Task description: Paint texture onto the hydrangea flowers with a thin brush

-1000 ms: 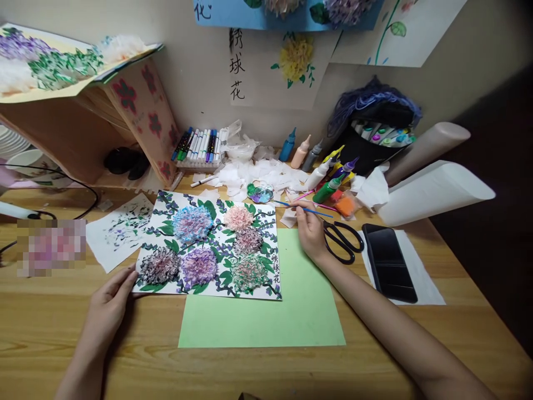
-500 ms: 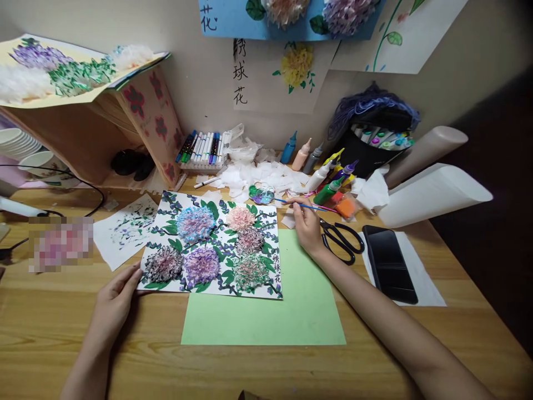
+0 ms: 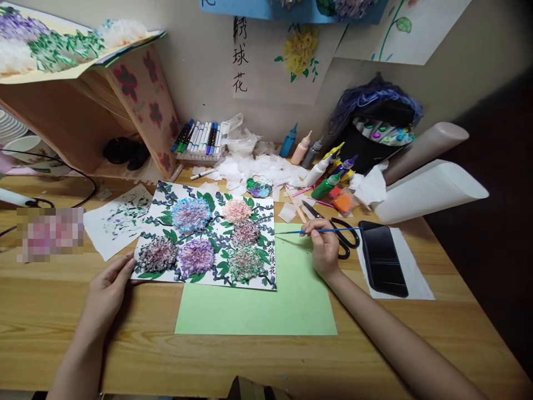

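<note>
My left hand (image 3: 109, 289) pinches the lower left edge of a white flower picture (image 3: 220, 233), thumb on top. The picture carries several raised, crumpled-looking flower heads in blue, peach, black, purple and green, with painted leaves and written characters at its right side. Under its right part lies a light green sheet (image 3: 258, 311). In my right hand (image 3: 322, 244) is a thin blue paintbrush (image 3: 345, 229), held nearly level. Its tip points left at the picture's right edge; I cannot tell if it touches. A small palette (image 3: 259, 186) with green, purple and blue paint lies behind the picture.
Black-handled scissors (image 3: 346, 236) lie beside my right hand, and a dark phone (image 3: 383, 258) rests on white paper farther right. Paint bottles (image 3: 328, 183), white tissue scraps (image 3: 258, 166) and a marker rack (image 3: 200, 139) line the back. A paint-marked sheet (image 3: 120, 222) lies left.
My right hand has moved the paintbrush from the palette toward me and right, to the picture's right edge. My left hand keeps its hold on the picture. The whole view has shifted slightly.
</note>
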### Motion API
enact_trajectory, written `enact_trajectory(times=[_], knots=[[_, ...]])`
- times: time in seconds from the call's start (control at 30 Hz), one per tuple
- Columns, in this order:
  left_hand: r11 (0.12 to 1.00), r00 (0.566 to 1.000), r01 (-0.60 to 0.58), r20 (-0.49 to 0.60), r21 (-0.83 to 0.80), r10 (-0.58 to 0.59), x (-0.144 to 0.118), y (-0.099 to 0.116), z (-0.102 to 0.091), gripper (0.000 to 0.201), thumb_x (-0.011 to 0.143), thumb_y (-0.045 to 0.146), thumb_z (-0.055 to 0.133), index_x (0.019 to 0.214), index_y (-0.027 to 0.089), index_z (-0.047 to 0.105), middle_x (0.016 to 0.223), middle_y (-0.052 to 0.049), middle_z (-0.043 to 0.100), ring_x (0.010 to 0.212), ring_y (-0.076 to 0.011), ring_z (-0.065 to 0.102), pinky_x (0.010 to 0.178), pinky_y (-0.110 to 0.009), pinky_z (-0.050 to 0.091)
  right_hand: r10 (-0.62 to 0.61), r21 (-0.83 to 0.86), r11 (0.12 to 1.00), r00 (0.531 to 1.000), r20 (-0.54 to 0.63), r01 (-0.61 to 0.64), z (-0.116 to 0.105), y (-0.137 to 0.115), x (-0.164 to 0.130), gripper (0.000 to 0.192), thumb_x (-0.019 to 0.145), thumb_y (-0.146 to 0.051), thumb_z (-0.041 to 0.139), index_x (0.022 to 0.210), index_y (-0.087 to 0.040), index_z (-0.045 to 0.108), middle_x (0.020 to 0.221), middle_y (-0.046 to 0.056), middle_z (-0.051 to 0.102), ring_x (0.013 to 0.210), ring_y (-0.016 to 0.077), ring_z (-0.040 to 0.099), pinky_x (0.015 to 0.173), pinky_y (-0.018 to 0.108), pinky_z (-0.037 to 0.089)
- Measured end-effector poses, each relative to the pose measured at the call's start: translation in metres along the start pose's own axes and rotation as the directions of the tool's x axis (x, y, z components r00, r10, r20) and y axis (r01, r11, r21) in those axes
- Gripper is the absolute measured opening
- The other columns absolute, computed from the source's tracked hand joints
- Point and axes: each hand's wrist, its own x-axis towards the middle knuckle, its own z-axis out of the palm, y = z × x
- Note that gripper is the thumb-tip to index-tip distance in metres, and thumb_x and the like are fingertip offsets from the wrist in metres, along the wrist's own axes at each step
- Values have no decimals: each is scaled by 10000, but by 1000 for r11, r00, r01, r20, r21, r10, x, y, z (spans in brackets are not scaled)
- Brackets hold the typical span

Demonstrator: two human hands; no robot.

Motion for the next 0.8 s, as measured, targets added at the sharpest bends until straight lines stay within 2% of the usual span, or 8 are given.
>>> enact_trajectory(times=[0.33,0.8], knots=[[1000,999,14,-38,2,-14,5,-7,0,540,599,441,640,1032,120,665,1155,-113,659,1156,-286,550,1067,-417,359,-2,-27,1000,999,34,3,0,4,2,135,885,-244,432,789,-206,520,758,6,531,692,148,530,663,310,415],[1000,1000,8,-10,-25,-8,3,-5,1,618,571,472,641,1061,96,648,1219,-137,618,1175,-293,536,1074,-387,354,12,-21,1000,1000,22,-12,0,7,3,145,891,-253,420,792,-205,515,762,3,526,684,139,544,645,294,426]])
